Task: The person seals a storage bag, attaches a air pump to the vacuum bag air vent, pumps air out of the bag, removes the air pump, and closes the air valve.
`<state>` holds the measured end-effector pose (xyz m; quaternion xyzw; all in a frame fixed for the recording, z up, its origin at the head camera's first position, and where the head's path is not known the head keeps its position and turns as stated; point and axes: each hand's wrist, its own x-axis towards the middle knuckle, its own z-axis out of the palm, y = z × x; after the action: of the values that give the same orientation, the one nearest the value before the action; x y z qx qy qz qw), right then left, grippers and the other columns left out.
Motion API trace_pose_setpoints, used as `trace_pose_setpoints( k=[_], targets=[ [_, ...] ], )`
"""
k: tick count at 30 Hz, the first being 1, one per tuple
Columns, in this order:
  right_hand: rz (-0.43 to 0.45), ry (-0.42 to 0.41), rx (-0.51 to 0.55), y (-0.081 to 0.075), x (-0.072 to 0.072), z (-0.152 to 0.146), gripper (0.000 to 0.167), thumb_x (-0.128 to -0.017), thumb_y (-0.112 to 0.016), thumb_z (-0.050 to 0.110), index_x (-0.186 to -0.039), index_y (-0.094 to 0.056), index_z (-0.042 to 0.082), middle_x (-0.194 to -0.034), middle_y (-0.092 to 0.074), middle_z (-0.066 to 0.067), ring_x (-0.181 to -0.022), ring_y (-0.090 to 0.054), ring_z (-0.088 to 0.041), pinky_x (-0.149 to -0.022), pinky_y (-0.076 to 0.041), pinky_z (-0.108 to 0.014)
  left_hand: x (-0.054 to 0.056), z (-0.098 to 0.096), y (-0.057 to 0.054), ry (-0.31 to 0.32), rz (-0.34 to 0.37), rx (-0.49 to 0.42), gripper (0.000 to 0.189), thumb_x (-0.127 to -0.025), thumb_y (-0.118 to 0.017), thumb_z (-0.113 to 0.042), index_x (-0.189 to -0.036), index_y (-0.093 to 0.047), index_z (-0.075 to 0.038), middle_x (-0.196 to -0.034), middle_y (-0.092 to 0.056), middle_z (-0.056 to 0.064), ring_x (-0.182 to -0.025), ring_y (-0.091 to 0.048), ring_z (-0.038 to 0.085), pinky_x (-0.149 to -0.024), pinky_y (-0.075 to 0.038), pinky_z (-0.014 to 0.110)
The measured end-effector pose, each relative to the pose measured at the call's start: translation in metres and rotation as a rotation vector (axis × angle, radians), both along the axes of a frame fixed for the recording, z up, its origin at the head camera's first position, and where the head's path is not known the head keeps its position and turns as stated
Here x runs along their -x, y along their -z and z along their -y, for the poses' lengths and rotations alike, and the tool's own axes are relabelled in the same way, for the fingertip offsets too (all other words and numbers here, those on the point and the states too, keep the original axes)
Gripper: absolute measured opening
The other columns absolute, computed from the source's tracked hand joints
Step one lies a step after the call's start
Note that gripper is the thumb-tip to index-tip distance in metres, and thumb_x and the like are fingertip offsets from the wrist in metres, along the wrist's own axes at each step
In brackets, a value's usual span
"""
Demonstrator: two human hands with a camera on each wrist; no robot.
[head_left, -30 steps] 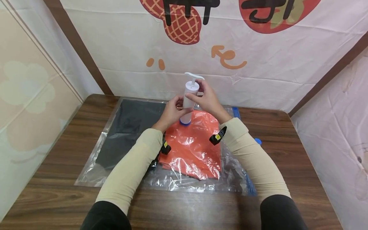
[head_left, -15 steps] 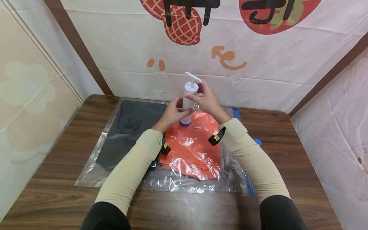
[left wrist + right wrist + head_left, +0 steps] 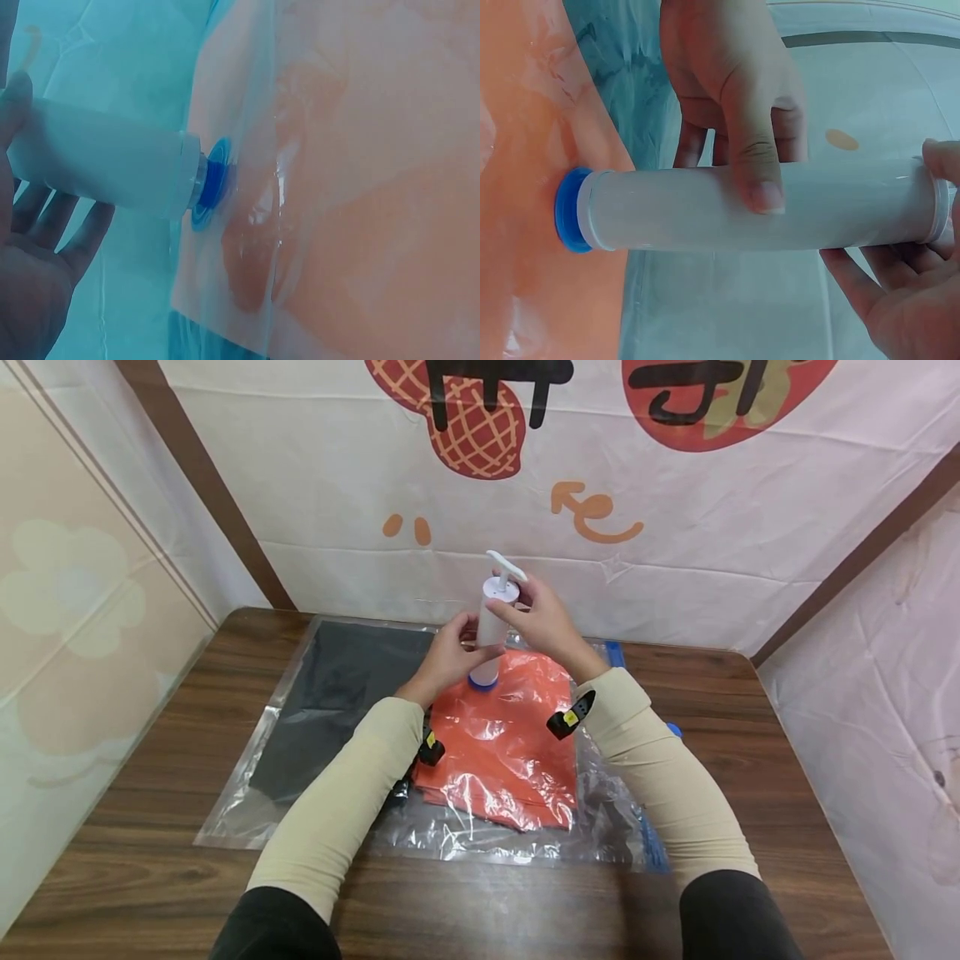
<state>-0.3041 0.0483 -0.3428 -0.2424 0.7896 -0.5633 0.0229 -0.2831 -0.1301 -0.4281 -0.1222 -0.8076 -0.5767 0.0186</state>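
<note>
Closest to the person, dark sleeves point(image 3: 277, 927) give way to cream cuffs point(image 3: 341, 802), stretched forward over the front of the wood-grain table point(image 3: 487, 906). A black strapped device point(image 3: 567, 718) sits at the right wrist, another point(image 3: 431, 748) at the left. Between the forearms I see clear plastic point(image 3: 540, 850) lying shiny and creased over the tabletop, with a folded orange bundle point(image 3: 495, 760) under its gloss; a dark sheet point(image 3: 337, 693) in plastic spreads to the left. A small blue piece point(image 3: 674, 729) peeks out beside the right sleeve.

Farther in stands the white hand pump point(image 3: 491, 627), nearly upright, its lower end at a blue ring point(image 3: 482, 682) against the plastic over the orange bundle's far part. The left hand point(image 3: 444, 660) holds the barrel around its middle, thumb across the front. The right hand point(image 3: 543, 620) grips it higher, near the cap, just below the white crossbar handle point(image 3: 507, 566).

Behind the table hangs a pale backdrop point(image 3: 322, 560) printed with a red peanut point(image 3: 480, 427).
</note>
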Motion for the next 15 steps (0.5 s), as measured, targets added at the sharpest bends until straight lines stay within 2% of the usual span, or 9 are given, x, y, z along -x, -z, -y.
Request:
trace_pose_setpoints(
  k=[4, 8, 11, 15],
  targets=[
    [-0.033, 0.055, -0.029, 0.001, 0.0008, 0.0013, 0.05, -0.093, -0.077, 0.017, -0.135, -0.057, -0.001, -0.123, -0.065, -0.014, -0.113, -0.064, -0.025, -0.097, -0.051, -0.038, -0.0012, 0.001, -0.0003, 0.014, 0.002, 0.003, 0.057, -0.093, -0.078, -0.028, -0.141, -0.053, -0.009, -0.132, -0.061, 0.011, -0.123, -0.06, 0.028, -0.104, -0.049, 0.044],
    [-0.054, 0.123, -0.057, 0.0017, 0.0007, 0.0032, 0.05, -0.086, -0.085, 0.018, -0.124, -0.057, 0.0, -0.115, -0.066, -0.013, -0.104, -0.064, -0.025, -0.091, -0.052, -0.036, -0.0004, -0.0001, 0.0004, 0.028, 0.013, -0.023, 0.063, -0.091, -0.08, -0.025, -0.143, -0.049, -0.01, -0.134, -0.059, 0.012, -0.124, -0.059, 0.029, -0.105, -0.049, 0.045],
    [-0.055, 0.132, -0.056, 0.0025, 0.0009, 0.0035, 0.057, -0.084, -0.086, 0.018, -0.128, -0.054, -0.001, -0.117, -0.064, -0.013, -0.105, -0.063, -0.025, -0.09, -0.052, -0.035, 0.0004, -0.001, 0.0006, 0.031, 0.014, -0.036, 0.063, -0.09, -0.081, -0.022, -0.141, -0.047, -0.007, -0.132, -0.059, 0.014, -0.124, -0.059, 0.029, -0.104, -0.049, 0.045],
    [-0.037, 0.072, -0.031, 0.0049, 0.0008, 0.0011, 0.066, -0.087, -0.083, 0.016, -0.141, -0.047, 0.001, -0.125, -0.061, -0.014, -0.112, -0.063, -0.025, -0.095, -0.053, -0.036, -0.0003, -0.0008, 0.0002, 0.018, 0.015, -0.01, 0.057, -0.091, -0.08, -0.024, -0.136, -0.051, -0.005, -0.129, -0.06, 0.013, -0.123, -0.06, 0.029, -0.104, -0.05, 0.044]
  ],
)
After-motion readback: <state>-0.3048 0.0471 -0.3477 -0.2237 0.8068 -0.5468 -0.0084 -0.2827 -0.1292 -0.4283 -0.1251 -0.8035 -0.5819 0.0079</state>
